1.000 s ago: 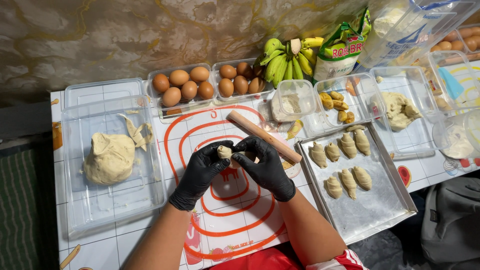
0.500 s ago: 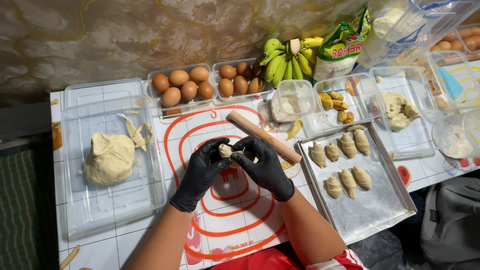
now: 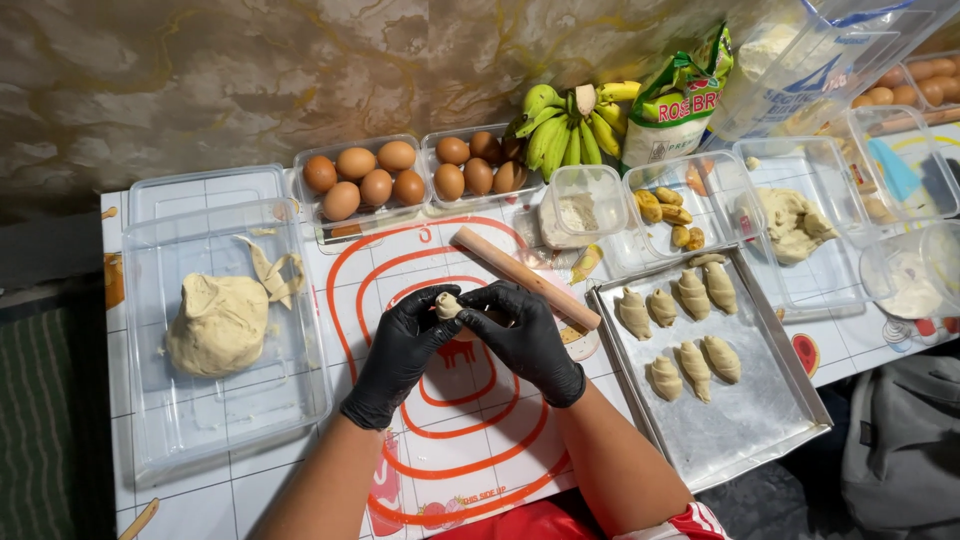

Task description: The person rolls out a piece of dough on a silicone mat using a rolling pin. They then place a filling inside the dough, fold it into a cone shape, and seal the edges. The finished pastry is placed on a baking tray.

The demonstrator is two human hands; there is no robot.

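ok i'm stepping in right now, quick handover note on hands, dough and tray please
Left hand and right hand, both in black gloves, pinch one small dough piece together above the red-ringed mat.
Rolling pin lies on the mat just behind the hands.
Big dough lump sits in the clear tub on the left.
Done: seven shaped pieces on the metal tray to the right.
Left: the held piece is not yet on the tray; much of the tray is bare.

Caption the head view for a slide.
Black-gloved left hand and right hand pinch a dough piece over a baking mat.
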